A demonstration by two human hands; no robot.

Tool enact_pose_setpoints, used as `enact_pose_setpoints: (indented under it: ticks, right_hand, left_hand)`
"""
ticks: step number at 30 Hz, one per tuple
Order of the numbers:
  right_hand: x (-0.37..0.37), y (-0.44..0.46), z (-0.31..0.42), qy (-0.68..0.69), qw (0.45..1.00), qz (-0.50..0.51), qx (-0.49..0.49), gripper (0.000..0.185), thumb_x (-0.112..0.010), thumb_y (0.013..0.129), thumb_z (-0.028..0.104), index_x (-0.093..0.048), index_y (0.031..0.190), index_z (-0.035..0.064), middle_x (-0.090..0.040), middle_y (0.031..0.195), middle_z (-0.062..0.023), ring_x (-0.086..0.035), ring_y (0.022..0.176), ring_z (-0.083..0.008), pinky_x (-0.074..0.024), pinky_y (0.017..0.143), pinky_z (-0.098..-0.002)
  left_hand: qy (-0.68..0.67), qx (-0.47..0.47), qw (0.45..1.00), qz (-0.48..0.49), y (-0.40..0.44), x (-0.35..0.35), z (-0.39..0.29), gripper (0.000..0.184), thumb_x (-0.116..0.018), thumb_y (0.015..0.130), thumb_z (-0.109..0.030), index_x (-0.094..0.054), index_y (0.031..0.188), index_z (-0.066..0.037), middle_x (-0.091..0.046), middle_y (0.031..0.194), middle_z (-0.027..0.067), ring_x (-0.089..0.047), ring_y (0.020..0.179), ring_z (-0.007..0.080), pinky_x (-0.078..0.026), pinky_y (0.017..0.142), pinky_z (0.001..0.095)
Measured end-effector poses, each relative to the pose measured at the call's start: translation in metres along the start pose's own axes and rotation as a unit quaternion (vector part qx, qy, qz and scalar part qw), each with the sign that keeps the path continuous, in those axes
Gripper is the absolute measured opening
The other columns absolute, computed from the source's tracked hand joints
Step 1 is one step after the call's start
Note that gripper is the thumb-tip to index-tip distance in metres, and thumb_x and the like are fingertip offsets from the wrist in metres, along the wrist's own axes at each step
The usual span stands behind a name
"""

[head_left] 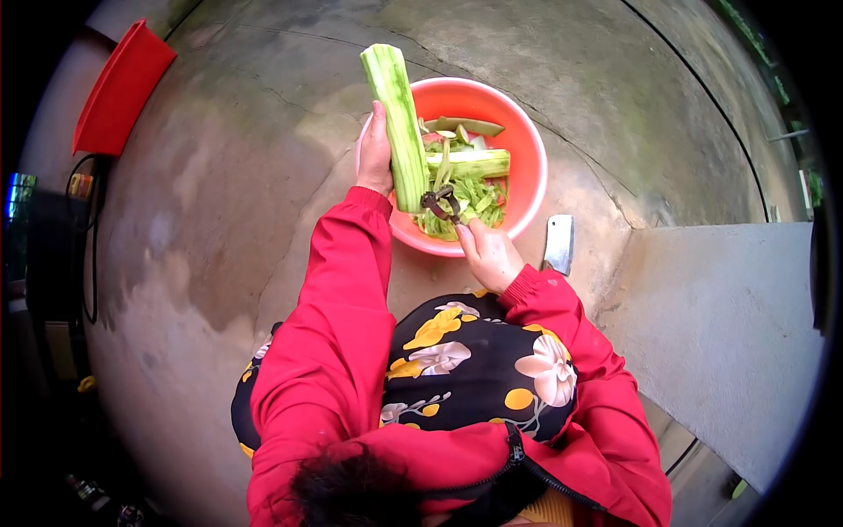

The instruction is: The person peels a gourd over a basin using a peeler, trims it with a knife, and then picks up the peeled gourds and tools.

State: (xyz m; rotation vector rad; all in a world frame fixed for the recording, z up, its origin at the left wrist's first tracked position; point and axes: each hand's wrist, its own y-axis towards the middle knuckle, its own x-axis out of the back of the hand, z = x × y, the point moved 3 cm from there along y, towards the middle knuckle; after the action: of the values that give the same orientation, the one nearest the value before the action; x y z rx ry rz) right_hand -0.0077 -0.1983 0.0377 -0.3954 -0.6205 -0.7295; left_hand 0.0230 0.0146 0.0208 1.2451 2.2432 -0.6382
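Observation:
My left hand (pixel 376 156) is wrapped round a long, pale green peeled gourd (pixel 397 123), held tilted over the left side of a pinkish-red basin (pixel 529 189). In my right hand (pixel 492 256) is the handle of a dark-headed peeler (pixel 441 204), its head at the lower end of the gourd. Inside the basin lie another peeled green piece (pixel 479 162), a heap of green peelings (pixel 479 200) and a broader strip of rind (pixel 470 126). The far side of the held gourd is hidden.
A cleaver (pixel 559 241) lies on the concrete floor (pixel 219 176) right of the basin. A grey concrete block (pixel 720 325) stands at the right. A red container (pixel 127 88) and a black cable (pixel 94 237) are at the far left.

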Motion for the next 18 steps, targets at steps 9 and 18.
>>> enact_pose_setpoints:
  ticks: [9, 18]
  right_hand:
    - [0.024, -0.007, 0.002, 0.284, 0.940, 0.095, -0.161, 0.025, -0.039, 0.094, 0.029, -0.045, 0.085, 0.0063, -0.046, 0.057, -0.0001, -0.042, 0.043, -0.0066, -0.0329, 0.038, -0.0195]
    - [0.036, 0.012, 0.022, 0.311, 0.940, 0.055, -0.129, 0.025, -0.042, 0.094, 0.031, -0.046, 0.101, 0.0070, -0.045, 0.051, -0.0009, -0.040, 0.037, -0.0069, -0.0315, 0.035, -0.0198]
  left_hand:
    - [-0.095, 0.053, 0.994, -0.008, 0.000, 0.000, -0.001, 0.053, -0.039, 0.091, -0.047, -0.042, 0.120, -0.003, -0.052, 0.106, 0.0174, -0.054, 0.097, 0.0274, -0.047, 0.084, 0.0423]
    - [-0.073, 0.061, 0.994, 0.057, -0.010, -0.009, -0.007, 0.040, -0.046, 0.091, -0.023, -0.039, 0.123, 0.000, -0.054, 0.105, 0.0148, -0.054, 0.100, 0.0252, -0.046, 0.085, 0.0380]
